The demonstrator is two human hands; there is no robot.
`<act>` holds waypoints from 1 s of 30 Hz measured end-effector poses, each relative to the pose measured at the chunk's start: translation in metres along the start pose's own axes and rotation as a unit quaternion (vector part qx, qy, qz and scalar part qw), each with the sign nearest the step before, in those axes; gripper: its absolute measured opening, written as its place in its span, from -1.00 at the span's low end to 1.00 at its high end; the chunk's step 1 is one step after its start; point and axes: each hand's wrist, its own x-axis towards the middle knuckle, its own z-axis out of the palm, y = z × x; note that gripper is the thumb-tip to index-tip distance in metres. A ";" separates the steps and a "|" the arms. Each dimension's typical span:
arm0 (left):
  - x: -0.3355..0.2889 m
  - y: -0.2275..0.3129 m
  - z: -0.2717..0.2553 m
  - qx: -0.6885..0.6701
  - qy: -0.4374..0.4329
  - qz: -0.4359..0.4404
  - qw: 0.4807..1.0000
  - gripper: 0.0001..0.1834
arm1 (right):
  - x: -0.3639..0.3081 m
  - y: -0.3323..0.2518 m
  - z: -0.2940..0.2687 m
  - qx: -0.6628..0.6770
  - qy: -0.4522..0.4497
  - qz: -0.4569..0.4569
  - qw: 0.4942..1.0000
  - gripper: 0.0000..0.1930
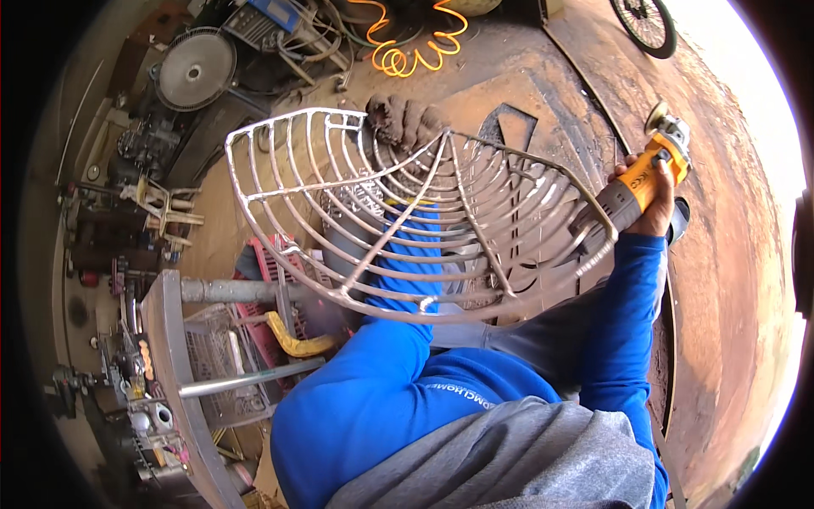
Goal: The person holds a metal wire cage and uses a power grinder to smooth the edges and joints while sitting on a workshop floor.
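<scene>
A curved rack of welded metal bars (368, 254), shaped like a half basket, spans the middle of the view. My left hand (407, 124), in a dirty brown glove, is closed round its far edge, with the blue-sleeved forearm passing behind the bars. At the right, my bare right hand (656, 212) wraps round the body of a yellow and black angle grinder (643, 180). The grinder's disc end points up and away from me, and its dark rear end lies beside the rack's right corner. Whether the disc is spinning, I cannot tell.
A metal stand (174, 339) with crossbars is close at the left, beside a plastic crate (222, 365) and a yellow curved handle (297, 337). Machine parts line the left side. A round fan (195, 69), an orange coiled hose (394, 61) and a bicycle wheel (646, 24) are farther off.
</scene>
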 end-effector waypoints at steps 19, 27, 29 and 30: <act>-0.087 -0.012 0.092 -0.103 -0.040 -0.133 0.985 -0.60 | 0.003 -0.001 0.003 -0.025 -0.021 0.026 0.999 -0.44; -0.091 -0.023 0.106 -0.122 -0.051 -0.159 0.978 -0.61 | 0.002 0.004 0.003 0.007 -0.008 0.040 0.999 -0.46; -0.089 -0.020 0.107 -0.124 -0.048 -0.161 0.978 -0.61 | 0.003 0.004 0.002 0.015 -0.004 0.044 0.999 -0.46; -0.092 -0.024 0.112 -0.125 -0.051 -0.164 0.977 -0.61 | 0.003 0.004 0.002 0.023 -0.004 0.058 0.998 -0.47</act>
